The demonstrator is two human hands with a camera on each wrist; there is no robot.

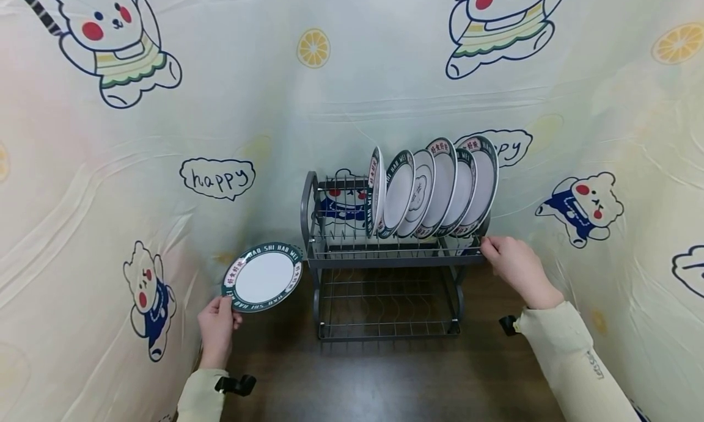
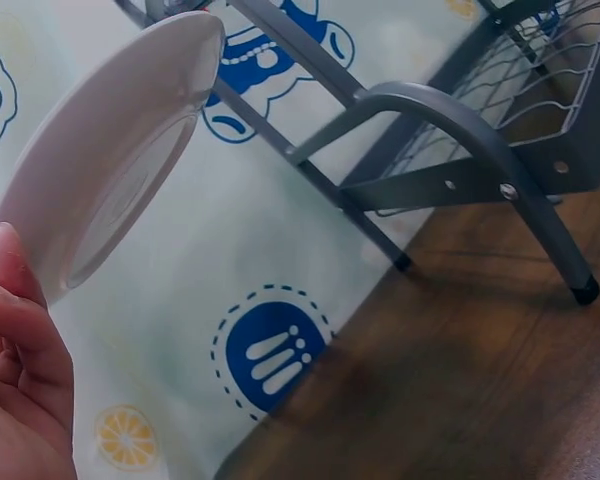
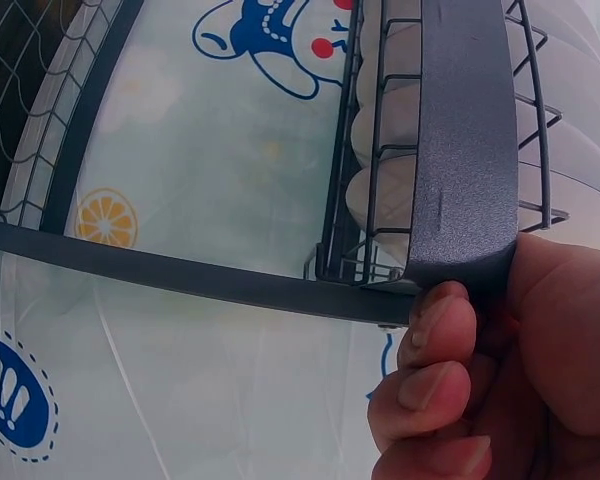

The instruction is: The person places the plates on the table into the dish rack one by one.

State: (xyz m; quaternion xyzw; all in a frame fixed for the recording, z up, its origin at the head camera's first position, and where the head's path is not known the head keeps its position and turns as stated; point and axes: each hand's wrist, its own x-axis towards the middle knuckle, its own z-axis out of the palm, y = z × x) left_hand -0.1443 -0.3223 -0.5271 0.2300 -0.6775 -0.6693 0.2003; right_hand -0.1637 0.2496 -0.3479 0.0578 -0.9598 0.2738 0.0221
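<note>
My left hand [image 1: 217, 325] pinches the near-left rim of a white plate [image 1: 265, 278] with a green, lettered border. That plate is held tilted, just left of the dish rack [image 1: 385, 262]; its pale underside [image 2: 110, 150] faces the left wrist camera. On the rack's right front corner, my right hand [image 1: 514, 266] grips the grey frame, with fingers curled under the bar [image 3: 467, 140] in the right wrist view. Several similar plates [image 1: 397, 193] stand on edge in the upper tier, toward its right side. Wire slots [image 1: 343, 217] show at the left of that tier.
The rack's lower wire tier [image 1: 387, 306] holds no dishes. It stands on a dark brown wooden table [image 1: 385, 379]. A patterned cloth [image 1: 313, 116] with cartoon bears hangs behind and along both sides. Black straps [image 1: 235, 385] sit at both wrists.
</note>
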